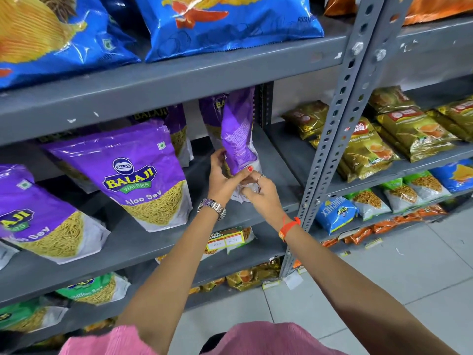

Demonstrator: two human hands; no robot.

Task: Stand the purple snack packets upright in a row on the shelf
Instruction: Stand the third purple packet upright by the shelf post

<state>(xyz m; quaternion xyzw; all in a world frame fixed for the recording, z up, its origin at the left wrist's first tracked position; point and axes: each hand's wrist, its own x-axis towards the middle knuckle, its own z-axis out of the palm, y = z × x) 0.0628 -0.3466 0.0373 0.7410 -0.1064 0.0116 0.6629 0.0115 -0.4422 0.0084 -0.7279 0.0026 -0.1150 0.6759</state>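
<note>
grey metal shop racking point(158, 242) fills my view, slotted upright post point(340, 116) running down at about 2 o'clock, pale tiled floor point(399, 272) at 4. on the middle shelf i've got both hands on one purple snack packet point(239, 139), standing upright and turned edge-on, roughly dead centre, just right of the others. left hand point(222, 179) with the silver watch point(212, 208) is wrapped around its lower edge, thumb pressed on the front. right hand point(261, 193), orange thread on the wrist, is pinching the white bottom seam, fingers closed on it. at 9 o'clock two more purple packets point(133, 172) lean back facing me, and another one point(176, 134) stands behind them. blue chip bags point(225, 24) sit at 12 on the shelf above, gold packs point(399, 137) at 3 in the next bay.
</note>
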